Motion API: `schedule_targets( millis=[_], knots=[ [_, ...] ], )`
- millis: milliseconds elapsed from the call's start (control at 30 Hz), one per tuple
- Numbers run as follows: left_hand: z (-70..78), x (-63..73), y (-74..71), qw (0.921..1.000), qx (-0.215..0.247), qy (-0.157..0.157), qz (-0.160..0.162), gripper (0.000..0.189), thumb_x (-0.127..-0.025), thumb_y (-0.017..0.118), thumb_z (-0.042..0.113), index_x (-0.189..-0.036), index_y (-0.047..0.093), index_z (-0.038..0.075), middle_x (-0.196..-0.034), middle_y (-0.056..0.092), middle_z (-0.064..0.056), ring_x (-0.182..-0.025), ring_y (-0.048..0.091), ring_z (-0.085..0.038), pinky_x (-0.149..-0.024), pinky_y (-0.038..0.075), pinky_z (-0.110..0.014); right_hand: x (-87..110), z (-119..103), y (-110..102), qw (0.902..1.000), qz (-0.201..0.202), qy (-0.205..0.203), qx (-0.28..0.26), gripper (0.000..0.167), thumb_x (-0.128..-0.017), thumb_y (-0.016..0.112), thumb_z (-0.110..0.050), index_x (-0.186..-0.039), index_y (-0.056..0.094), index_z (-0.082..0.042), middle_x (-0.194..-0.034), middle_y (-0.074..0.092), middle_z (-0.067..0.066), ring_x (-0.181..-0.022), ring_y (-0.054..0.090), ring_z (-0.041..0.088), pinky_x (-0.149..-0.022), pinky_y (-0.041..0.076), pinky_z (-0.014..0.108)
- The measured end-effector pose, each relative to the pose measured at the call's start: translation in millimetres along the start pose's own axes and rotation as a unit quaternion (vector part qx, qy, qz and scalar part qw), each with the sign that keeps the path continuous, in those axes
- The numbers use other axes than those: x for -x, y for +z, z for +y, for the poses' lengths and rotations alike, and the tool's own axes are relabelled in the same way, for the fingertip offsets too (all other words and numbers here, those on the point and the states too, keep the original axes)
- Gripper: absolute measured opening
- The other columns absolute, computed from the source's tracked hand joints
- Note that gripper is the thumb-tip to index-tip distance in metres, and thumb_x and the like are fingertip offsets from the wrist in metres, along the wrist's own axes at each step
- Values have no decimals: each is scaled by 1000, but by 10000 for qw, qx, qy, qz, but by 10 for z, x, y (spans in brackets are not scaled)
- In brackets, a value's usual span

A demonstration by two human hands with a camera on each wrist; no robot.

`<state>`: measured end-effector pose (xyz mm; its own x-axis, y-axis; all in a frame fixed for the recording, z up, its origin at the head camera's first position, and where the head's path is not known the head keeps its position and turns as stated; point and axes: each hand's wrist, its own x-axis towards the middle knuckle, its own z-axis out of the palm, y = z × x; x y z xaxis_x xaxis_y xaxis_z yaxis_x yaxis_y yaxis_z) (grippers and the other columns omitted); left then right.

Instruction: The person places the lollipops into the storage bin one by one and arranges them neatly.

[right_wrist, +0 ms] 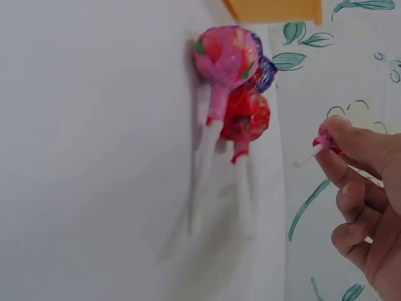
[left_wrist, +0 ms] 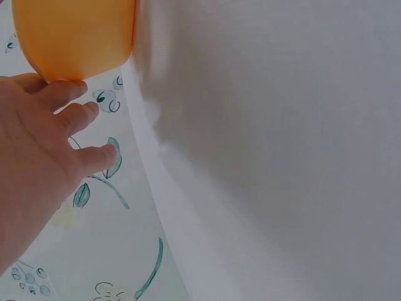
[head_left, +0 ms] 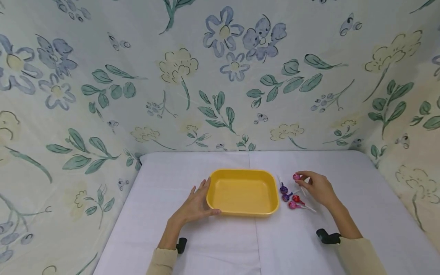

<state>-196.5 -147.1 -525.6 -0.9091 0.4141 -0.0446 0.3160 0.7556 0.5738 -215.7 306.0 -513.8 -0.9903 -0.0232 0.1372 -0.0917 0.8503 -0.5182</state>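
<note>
My right hand (head_left: 317, 188) pinches a pink-wrapped lollipop (head_left: 296, 177) by its candy end between thumb and fingertips, its white stick pointing down. In the right wrist view that lollipop (right_wrist: 326, 136) shows at the fingertips. Below and left of this hand, several more lollipops lie on the white cloth: two purple ones (head_left: 284, 193), a red one (head_left: 296, 198) and a pink one (head_left: 292, 205). My left hand (head_left: 196, 204) rests against the left end of a yellow tray (head_left: 243, 212), fingers extended along its side and thumb at the front edge. Nothing lies in the tray.
A white cloth (head_left: 220, 244) covers the table, with its far edge against a floral-patterned backdrop (head_left: 220, 114). The same floral fabric rises on both sides. Black wrist mounts (head_left: 328, 236) are strapped near the sleeves.
</note>
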Motion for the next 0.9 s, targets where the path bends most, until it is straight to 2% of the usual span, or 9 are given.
schedule_targets(
  millis=[100,200,333,433,567,767,900],
  knots=[
    [-4,12,-16,10000,34,-40,24,125,-80,77,69,-168,7,14,-174,14,-4,-163,14,-32,-133,7,-59,-32,-97,-14,9982,503,-142,-290,36,-97,75,-22,-127,70,-2,-104,72,19,-73,51,20,-55,43,16],
    [-23,12,-13,9999,111,-4,58,123,-81,77,68,-168,8,14,-174,16,-4,-163,14,-34,-132,7,-60,-51,-223,-1,9957,652,-51,-660,39,-96,75,-29,-125,70,-3,-98,72,17,-67,52,20,-52,44,16],
    [-39,14,-8,9999,144,36,-14,124,-81,76,69,-168,7,14,-174,15,-4,-163,13,-33,-132,7,-60,-82,-401,54,9917,398,158,-1209,43,-96,75,-35,-125,70,-5,-97,71,16,-59,51,17,-47,43,21],
    [-37,12,-9,9999,115,48,-67,125,-80,74,72,-168,5,15,-174,13,-2,-163,12,-31,-133,7,-60,-124,-529,132,9882,208,98,-1517,43,-97,75,-32,-130,69,-7,-110,72,17,-59,51,17,-48,45,20],
    [-47,-1,-1,9999,107,72,-44,125,-81,74,72,-168,4,15,-175,12,-1,-164,11,-30,-133,6,-59,-198,-723,245,9842,-2,-14,-1768,41,-97,75,-27,-133,68,-11,-119,70,17,-61,53,19,-50,49,20],
    [-64,-20,2,9999,104,129,-43,126,-82,75,70,-168,3,14,-175,10,-2,-164,11,-30,-133,6,-60,-304,-1081,456,9801,-396,187,-1936,38,-94,79,-30,-127,73,-12,-116,74,13,-70,56,20,-54,52,20],
    [-47,-22,-8,9998,158,69,-96,126,-81,75,72,-168,5,13,-175,13,-5,-163,11,-32,-132,7,-61,-352,-1343,648,9763,-713,375,-2007,36,-90,82,-28,-122,76,-12,-108,76,10,-65,56,20,-54,50,19]
  ],
)
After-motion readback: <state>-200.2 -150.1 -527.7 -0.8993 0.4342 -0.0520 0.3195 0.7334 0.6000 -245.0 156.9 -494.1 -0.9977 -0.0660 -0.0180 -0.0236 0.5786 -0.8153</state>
